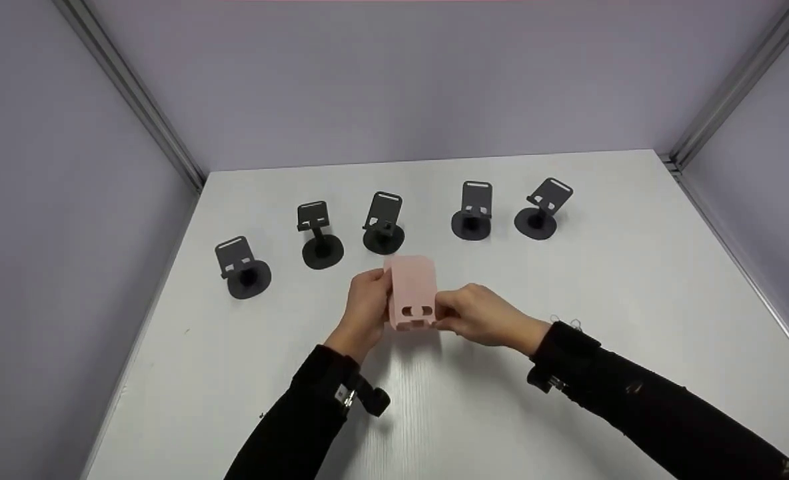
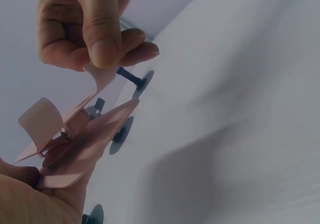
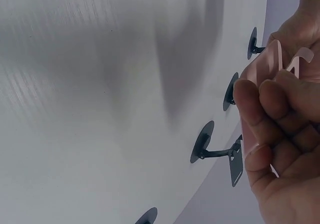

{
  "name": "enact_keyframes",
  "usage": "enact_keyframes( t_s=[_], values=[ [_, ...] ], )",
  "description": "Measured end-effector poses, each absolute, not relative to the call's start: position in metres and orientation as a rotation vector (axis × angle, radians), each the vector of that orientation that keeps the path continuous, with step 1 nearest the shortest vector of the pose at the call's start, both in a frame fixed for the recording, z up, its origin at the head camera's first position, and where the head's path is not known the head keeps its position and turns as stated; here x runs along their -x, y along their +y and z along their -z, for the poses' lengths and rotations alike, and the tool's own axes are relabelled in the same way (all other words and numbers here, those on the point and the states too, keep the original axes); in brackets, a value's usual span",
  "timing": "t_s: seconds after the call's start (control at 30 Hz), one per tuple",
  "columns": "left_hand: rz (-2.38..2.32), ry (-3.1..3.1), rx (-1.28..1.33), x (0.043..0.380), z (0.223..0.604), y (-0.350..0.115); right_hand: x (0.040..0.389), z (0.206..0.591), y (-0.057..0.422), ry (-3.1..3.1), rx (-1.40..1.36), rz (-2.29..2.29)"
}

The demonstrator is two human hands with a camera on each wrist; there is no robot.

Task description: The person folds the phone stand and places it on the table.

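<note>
A pink phone stand (image 1: 413, 283) is held up over the white table, its plate with two oval cutouts facing the head camera. My left hand (image 1: 366, 303) grips its left side, the thumb along the edge. At the lower right corner, my right hand (image 1: 480, 316) pinches the stand, fingers curled. In the left wrist view the pink stand (image 2: 95, 146) shows folded, with a metal hinge pin between its plate and base; the right hand (image 2: 92, 28) pinches the lip end there. In the right wrist view, right-hand fingers (image 3: 252, 106) cover much of the stand.
Several black phone stands on round bases line the back of the white table (image 1: 634, 300); the middle one (image 1: 384, 223) is just beyond the pink stand. Others include the far left stand (image 1: 242, 267) and far right stand (image 1: 542, 210). Pale panels enclose the back and sides.
</note>
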State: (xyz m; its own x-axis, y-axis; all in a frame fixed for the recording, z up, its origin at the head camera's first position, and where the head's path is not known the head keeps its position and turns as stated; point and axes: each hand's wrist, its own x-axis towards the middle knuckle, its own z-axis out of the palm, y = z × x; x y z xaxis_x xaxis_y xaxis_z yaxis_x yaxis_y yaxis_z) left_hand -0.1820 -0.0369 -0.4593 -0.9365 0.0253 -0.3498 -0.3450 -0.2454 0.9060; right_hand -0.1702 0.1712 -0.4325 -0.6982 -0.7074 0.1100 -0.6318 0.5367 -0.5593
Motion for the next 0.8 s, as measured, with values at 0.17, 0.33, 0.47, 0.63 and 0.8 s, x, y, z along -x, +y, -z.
enact_keyframes(
  t_s=[0.17,0.33,0.47,0.63,0.8],
  values=[
    [-2.253,1.787,0.386,0.183,0.462,-0.036,0.170,0.435,0.173,2.593,1.118,0.905],
    [-2.219,1.798,0.391,0.182,0.466,-0.037,0.172,0.435,0.179,2.522,1.009,1.009],
    [-2.203,1.797,0.389,0.182,0.468,-0.038,0.176,0.435,0.186,2.534,0.809,1.113],
    [-2.197,1.772,0.389,0.181,0.469,-0.035,0.181,0.439,0.190,2.527,0.534,1.209],
    [-2.181,1.740,0.336,0.176,0.471,-0.033,0.181,0.443,0.191,2.386,0.290,1.319]
  ],
)
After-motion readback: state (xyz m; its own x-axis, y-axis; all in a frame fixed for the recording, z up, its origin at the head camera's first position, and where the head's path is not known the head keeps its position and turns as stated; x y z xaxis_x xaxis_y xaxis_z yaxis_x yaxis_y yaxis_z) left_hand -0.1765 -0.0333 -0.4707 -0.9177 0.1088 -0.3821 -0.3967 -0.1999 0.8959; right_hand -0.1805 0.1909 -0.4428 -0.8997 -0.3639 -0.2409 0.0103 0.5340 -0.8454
